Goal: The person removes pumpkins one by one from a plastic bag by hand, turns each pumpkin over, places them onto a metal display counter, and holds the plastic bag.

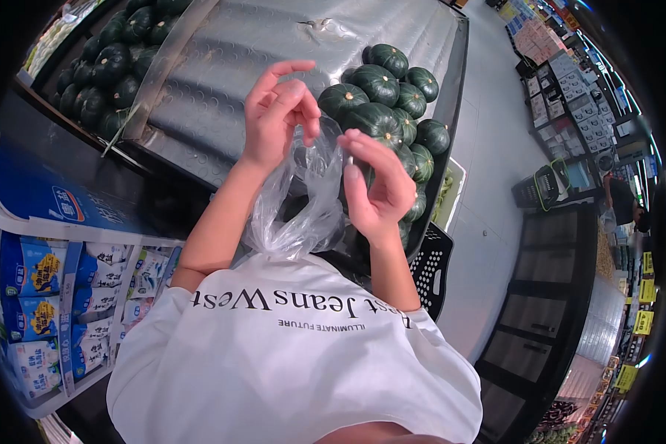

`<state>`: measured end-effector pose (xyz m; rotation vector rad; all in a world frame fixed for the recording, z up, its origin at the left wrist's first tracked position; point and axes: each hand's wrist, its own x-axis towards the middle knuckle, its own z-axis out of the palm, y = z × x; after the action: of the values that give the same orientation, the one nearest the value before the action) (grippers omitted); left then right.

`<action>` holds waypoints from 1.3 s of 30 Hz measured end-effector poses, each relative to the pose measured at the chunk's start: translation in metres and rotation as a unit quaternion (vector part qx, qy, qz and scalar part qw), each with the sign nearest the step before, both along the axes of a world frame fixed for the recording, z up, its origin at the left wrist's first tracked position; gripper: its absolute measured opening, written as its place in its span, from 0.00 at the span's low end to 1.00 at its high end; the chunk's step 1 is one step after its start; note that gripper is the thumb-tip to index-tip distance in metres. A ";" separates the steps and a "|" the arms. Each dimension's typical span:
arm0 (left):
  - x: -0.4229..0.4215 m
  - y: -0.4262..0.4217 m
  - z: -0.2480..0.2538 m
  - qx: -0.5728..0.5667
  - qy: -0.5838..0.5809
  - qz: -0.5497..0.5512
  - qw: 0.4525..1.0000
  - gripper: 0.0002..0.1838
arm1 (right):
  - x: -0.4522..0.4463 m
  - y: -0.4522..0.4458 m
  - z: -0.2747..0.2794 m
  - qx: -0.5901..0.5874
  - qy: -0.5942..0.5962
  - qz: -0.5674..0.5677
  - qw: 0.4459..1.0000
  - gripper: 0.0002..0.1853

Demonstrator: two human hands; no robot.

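A clear plastic bag (301, 196) hangs crumpled between my hands, in front of my white shirt. My left hand (280, 115) has its index finger stretched out, while its other fingers curl at the upper left edge of the bag. On the other side, my right hand (379, 185) curves its fingers and thumb at the bag's right edge, where a thin bit of plastic shows between them. Just beyond the right hand lies a pile of dark green pumpkins (376, 83). Some pumpkins are partly hidden behind the bag and that hand.
The pumpkins rest on a ridged grey display stand (222, 81); more pumpkins (113, 63) fill a section at the far left. Blue packets (33, 277) hang on a rack at my left. A black perforated crate (431, 266) and tiled aisle floor (481, 200) lie right.
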<state>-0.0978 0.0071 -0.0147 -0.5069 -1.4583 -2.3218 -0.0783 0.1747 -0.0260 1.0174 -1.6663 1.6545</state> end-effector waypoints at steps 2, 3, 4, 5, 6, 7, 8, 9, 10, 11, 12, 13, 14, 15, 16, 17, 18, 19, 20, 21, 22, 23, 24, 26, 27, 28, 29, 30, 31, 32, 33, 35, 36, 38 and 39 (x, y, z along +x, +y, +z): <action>0.010 -0.003 0.006 0.086 0.038 -0.004 0.996 0.20 | 0.015 -0.003 0.008 0.081 -0.009 0.110 0.991 0.12; 0.014 -0.005 0.007 0.127 0.058 -0.006 0.990 0.20 | 0.022 -0.004 0.010 0.128 -0.033 0.173 0.976 0.11; 0.019 -0.009 0.006 0.144 0.072 -0.019 0.987 0.21 | 0.026 -0.006 0.012 0.189 -0.064 0.219 0.955 0.09; 0.025 -0.012 0.008 0.128 0.082 -0.036 0.988 0.21 | 0.029 -0.009 0.005 0.249 -0.123 0.246 0.929 0.09; 0.033 -0.015 0.011 0.111 0.091 -0.055 0.988 0.21 | 0.030 -0.012 0.000 0.292 -0.123 0.235 0.919 0.08; 0.042 -0.018 0.014 0.094 0.099 -0.075 0.988 0.21 | 0.032 -0.014 -0.004 0.334 -0.124 0.222 0.907 0.08; 0.053 -0.022 0.020 0.037 0.072 -0.128 0.988 0.20 | 0.033 -0.014 -0.008 0.387 -0.116 0.210 0.890 0.08; 0.063 -0.024 0.019 -0.049 0.035 -0.153 0.986 0.20 | 0.034 -0.014 -0.011 0.439 -0.108 0.196 0.870 0.08; 0.072 -0.025 0.018 -0.134 -0.003 -0.177 0.975 0.19 | 0.035 -0.015 -0.014 0.488 -0.100 0.181 0.848 0.08; 0.078 -0.026 0.016 -0.217 -0.041 -0.201 0.954 0.19 | 0.037 -0.016 -0.019 0.492 -0.102 0.177 0.846 0.08; 0.081 -0.026 0.010 -0.339 -0.022 -0.173 0.925 0.12 | 0.040 -0.018 -0.024 0.495 -0.103 0.173 0.845 0.09; 0.085 -0.028 0.008 -0.389 -0.045 -0.146 0.909 0.11 | 0.041 -0.018 -0.027 0.499 -0.104 0.167 0.844 0.09; 0.090 -0.030 0.007 -0.438 -0.067 -0.119 0.889 0.11 | 0.043 -0.019 -0.025 0.526 -0.105 0.179 0.825 0.11; 0.094 -0.033 0.005 -0.485 -0.090 -0.093 0.865 0.10 | 0.045 -0.019 -0.023 0.514 -0.082 0.162 0.838 0.12; 0.097 -0.036 0.002 -0.500 -0.133 -0.097 0.850 0.09 | 0.047 -0.019 -0.021 0.502 -0.059 0.147 0.850 0.13; 0.101 -0.039 -0.007 -0.519 -0.137 -0.098 0.838 0.09 | 0.049 -0.018 -0.021 0.489 -0.037 0.132 0.862 0.14; 0.104 -0.041 -0.017 -0.537 -0.141 -0.099 0.826 0.10 | 0.050 -0.014 -0.022 0.507 -0.063 0.129 0.850 0.20; 0.106 -0.042 -0.025 -0.555 -0.143 -0.101 0.813 0.10 | 0.052 -0.011 -0.020 0.531 -0.074 0.099 0.838 0.22; 0.108 -0.044 -0.030 -0.590 -0.159 -0.138 0.779 0.15 | 0.055 -0.007 -0.014 0.555 -0.085 0.068 0.825 0.23; 0.113 -0.040 -0.032 -0.613 -0.178 -0.114 0.762 0.18 | 0.057 -0.003 -0.008 0.578 -0.097 0.037 0.810 0.24; 0.121 -0.034 -0.034 -0.634 -0.197 -0.091 0.742 0.21 | 0.058 0.004 -0.004 0.594 -0.112 0.023 0.797 0.27; 0.126 -0.030 -0.038 -0.655 -0.215 -0.070 0.721 0.24 | 0.058 0.010 -0.005 0.619 -0.092 -0.012 0.780 0.30; 0.123 -0.029 -0.043 -0.678 -0.233 -0.102 0.690 0.35 | 0.056 0.017 -0.009 0.643 -0.118 -0.009 0.757 0.32; 0.126 -0.021 -0.045 -0.652 -0.215 -0.058 0.725 0.39 | 0.054 0.026 -0.020 0.640 -0.112 -0.019 0.760 0.33; 0.125 -0.016 -0.043 -0.637 -0.206 -0.035 0.742 0.41 | 0.053 0.029 -0.028 0.613 -0.080 -0.032 0.786 0.33; 0.122 -0.013 -0.044 -0.632 -0.227 -0.057 0.738 0.43 | 0.052 0.031 -0.033 0.584 -0.046 -0.044 0.809 0.34; 0.118 -0.012 -0.047 -0.627 -0.248 -0.079 0.734 0.45 | 0.051 0.030 -0.036 0.606 -0.050 -0.052 0.792 0.34; 0.114 -0.011 -0.050 -0.622 -0.269 -0.100 0.729 0.48 | 0.052 0.026 -0.038 0.627 -0.054 -0.058 0.775 0.34; 0.110 -0.011 -0.055 -0.624 -0.234 -0.101 0.739 0.49 | 0.051 0.023 -0.040 0.648 -0.057 -0.065 0.757 0.34; 0.105 -0.011 -0.060 -0.625 -0.198 -0.102 0.748 0.50 | 0.050 0.017 -0.040 0.676 -0.098 -0.053 0.728 0.35; 0.100 -0.012 -0.063 -0.626 -0.162 -0.103 0.756 0.51 | 0.049 0.010 -0.038 0.702 -0.139 -0.041 0.697 0.35; 0.086 -0.008 -0.043 -0.542 -0.313 -0.195 0.755 0.52 | 0.049 0.006 -0.033 0.714 -0.189 -0.017 0.674 0.37; 0.082 -0.008 -0.035 -0.492 -0.384 -0.237 0.745 0.52 | 0.049 0.006 -0.029 0.701 -0.197 -0.006 0.685 0.38; 0.080 -0.009 -0.044 -0.472 -0.380 -0.241 0.758 0.50 | 0.050 0.010 -0.024 0.647 -0.208 0.023 0.733 0.39; 0.079 -0.010 -0.049 -0.461 -0.378 -0.242 0.765 0.49 | 0.051 0.018 -0.021 0.604 -0.210 0.041 0.768 0.40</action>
<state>-0.0184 -0.0028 -0.0633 -0.1323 -3.2464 -2.0419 -0.0272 0.1924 -0.0474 1.2740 -3.1619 0.6714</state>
